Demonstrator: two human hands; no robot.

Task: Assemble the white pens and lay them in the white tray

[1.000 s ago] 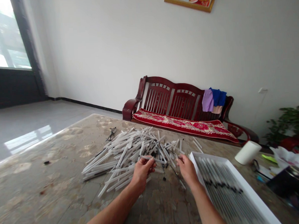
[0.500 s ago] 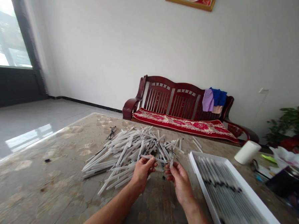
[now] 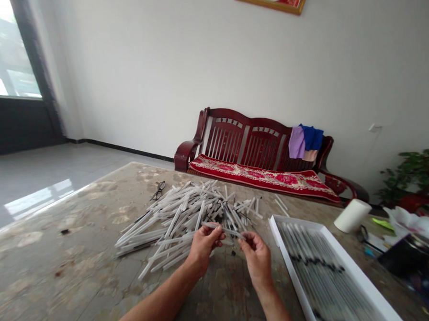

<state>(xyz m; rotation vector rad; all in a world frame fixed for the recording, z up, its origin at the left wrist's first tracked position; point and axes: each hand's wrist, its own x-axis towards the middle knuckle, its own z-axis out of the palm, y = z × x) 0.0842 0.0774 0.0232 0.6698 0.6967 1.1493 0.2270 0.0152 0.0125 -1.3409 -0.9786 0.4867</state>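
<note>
My left hand [image 3: 203, 243] pinches one pale plastic pen tube [image 3: 223, 229] just above the table, at the near edge of a big loose pile of similar white tubes [image 3: 181, 214]. My right hand [image 3: 256, 257] is closed close beside it, its fingertips at the tube's right end, pinching a small part too small to make out. A white tray [image 3: 280, 237] holding several tubes laid in rows lies to the right of my right hand.
The brown marbled table [image 3: 61, 264] carries a pair of glasses [image 3: 159, 189] behind the pile and a white roll [image 3: 352, 215], a dark tin and papers at the right. A red wooden bench [image 3: 257, 160] stands by the wall.
My right hand has come left from beside the tray, lifted, and met the tube held by my left hand. My left hand has stayed almost still.
</note>
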